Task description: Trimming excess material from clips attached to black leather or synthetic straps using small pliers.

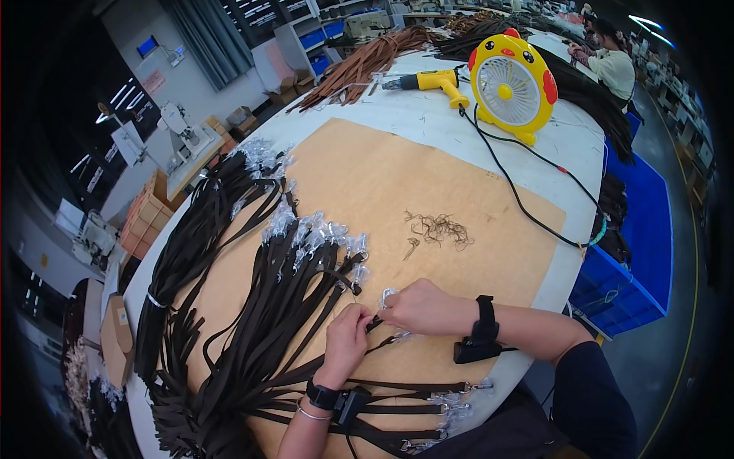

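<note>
Between my two hands runs the end of a black strap (375,325), pinched by the fingers of my left hand (348,335). Close beside it, my right hand (421,307) grips the strap's end near a metal hook in clear plastic (388,295). A large bundle of black straps (252,321) fans out left of my hands, with plastic-wrapped hooks (315,232) at its upper ends. Several straps lie below my hands, their metal snap hooks (476,386) pointing right. A tangle of dark thread trimmings (441,229) rests on the brown paper (367,166) beyond my right hand.
A yellow heat gun (430,81) and a chick-shaped fan (507,86) stand at the far side, their cables crossing the right table edge. Brown straps (367,66) lie behind. A blue bin (648,229) sits right of the table (579,140). A person (610,66) works farther off.
</note>
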Demonstrator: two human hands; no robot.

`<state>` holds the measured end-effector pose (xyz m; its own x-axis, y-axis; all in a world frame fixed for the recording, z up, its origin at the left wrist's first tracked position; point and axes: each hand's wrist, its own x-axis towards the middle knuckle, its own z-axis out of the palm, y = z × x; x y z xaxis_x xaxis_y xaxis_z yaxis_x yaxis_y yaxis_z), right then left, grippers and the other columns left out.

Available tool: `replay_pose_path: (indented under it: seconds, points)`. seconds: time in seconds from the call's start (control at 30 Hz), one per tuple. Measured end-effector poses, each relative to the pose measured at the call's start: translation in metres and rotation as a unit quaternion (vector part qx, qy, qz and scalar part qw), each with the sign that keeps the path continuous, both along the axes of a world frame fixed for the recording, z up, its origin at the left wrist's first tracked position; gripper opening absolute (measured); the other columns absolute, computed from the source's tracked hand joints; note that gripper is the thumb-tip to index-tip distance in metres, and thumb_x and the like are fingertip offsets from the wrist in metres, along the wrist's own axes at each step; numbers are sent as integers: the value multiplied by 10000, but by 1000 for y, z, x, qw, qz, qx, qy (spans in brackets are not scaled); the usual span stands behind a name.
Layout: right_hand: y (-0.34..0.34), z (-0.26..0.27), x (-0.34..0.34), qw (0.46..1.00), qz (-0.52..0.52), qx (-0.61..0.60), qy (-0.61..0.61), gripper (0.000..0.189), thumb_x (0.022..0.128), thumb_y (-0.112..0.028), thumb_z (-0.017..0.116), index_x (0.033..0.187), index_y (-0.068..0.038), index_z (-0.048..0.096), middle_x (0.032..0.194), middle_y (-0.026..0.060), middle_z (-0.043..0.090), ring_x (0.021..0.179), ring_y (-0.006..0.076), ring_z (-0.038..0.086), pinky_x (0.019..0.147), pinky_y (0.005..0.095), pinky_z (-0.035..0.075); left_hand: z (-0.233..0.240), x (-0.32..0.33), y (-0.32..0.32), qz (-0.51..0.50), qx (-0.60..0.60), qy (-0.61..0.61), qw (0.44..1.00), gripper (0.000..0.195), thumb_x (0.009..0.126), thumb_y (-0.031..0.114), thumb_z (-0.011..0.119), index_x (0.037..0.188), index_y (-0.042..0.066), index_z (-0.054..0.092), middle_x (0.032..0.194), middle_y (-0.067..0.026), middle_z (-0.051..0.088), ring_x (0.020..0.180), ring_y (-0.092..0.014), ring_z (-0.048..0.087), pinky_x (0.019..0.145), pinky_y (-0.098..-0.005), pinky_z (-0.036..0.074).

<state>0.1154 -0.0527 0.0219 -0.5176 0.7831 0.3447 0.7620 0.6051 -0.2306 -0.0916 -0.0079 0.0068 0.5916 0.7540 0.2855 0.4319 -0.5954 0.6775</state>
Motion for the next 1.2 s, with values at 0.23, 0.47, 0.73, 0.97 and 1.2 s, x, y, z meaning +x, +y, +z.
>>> replay_pose_path:
  seconds: [0.23, 0.47, 0.73, 0.97, 1.2]
  points:
    - [0, -2, 1, 1000, -7, -22, -1, 150, 831, -217, 649, 806, -82, 709, 754, 89, 665, 698, 271, 696, 587, 400, 546, 2, -7, 1, 14, -13, -1, 1000, 54, 888, -22, 647, 939, -8, 638, 785, -128, 638, 635, -215, 613, 603, -315, 488]
    - [-3, -7, 5, 998, -2, -47, 50, 239, 929, -320, 642, 1037, -127, 733, 791, 57, 653, 682, 270, 673, 562, 395, 513, 18, -11, 0, -10, -55, 47, 997, 155, 821, 10, 751, 955, -13, 675, 846, -124, 657, 685, -224, 631, 621, -308, 498]
    - [-2, -7, 3, 999, 2, -39, 33, 253, 927, -321, 648, 1053, -119, 733, 768, 52, 635, 658, 268, 662, 549, 389, 504, 15, -13, 2, -35, 28, 51, 998, 123, 825, 3, 710, 941, 7, 670, 860, -136, 643, 751, -303, 654, 662, -368, 523]
    - [-4, -4, 2, 997, -7, -60, 48, 232, 916, -322, 645, 947, -100, 704, 787, 105, 654, 702, 305, 674, 587, 424, 518, 17, -7, -1, -43, 137, 152, 978, 86, 835, -3, 657, 903, 43, 631, 876, -111, 627, 797, -340, 660, 677, -421, 529]
    - [-2, -10, 1, 997, -9, -56, 59, 223, 919, -326, 642, 957, -117, 712, 788, 109, 654, 701, 314, 670, 588, 432, 517, 11, -5, -1, -24, 72, 85, 994, 93, 828, -33, 637, 896, 21, 604, 879, -145, 619, 800, -367, 643, 685, -425, 515]
